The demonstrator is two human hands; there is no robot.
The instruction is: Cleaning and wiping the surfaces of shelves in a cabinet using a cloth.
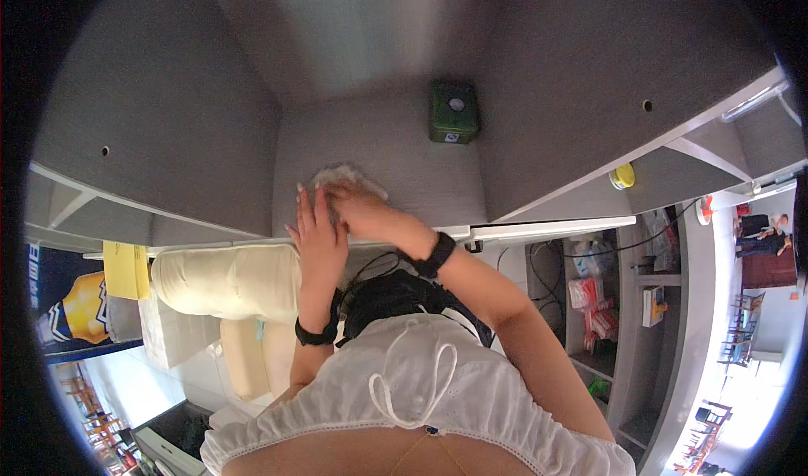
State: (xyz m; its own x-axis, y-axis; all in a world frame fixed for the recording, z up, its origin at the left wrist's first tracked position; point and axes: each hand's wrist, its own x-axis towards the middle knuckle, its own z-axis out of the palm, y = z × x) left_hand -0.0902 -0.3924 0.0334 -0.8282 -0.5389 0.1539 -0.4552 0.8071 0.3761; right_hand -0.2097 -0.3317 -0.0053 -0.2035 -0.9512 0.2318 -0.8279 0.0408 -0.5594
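Before me is the grey inside of a shelf compartment (404, 160). My right hand (363, 211) presses on a whitish crumpled cloth or wipe (344, 174) that lies on the shelf board; its fingers are partly blurred. Just left of it, my left hand (320, 220) rests near the board's front edge with fingers extended and nothing seen in it. A dark green box (454, 111) with a round pale mark on it stands farther back, at the right side of the compartment. Both wrists wear black bands.
Grey side panels (170, 97) flank the compartment. A cream padded roll (227, 280) and a yellow box (126, 269) are at the left. A yellow-lidded container (622, 176) sits in the right-hand compartment. Cables (618, 249) and red-and-white packets (590, 305) are lower right. People (767, 236) stand far off.
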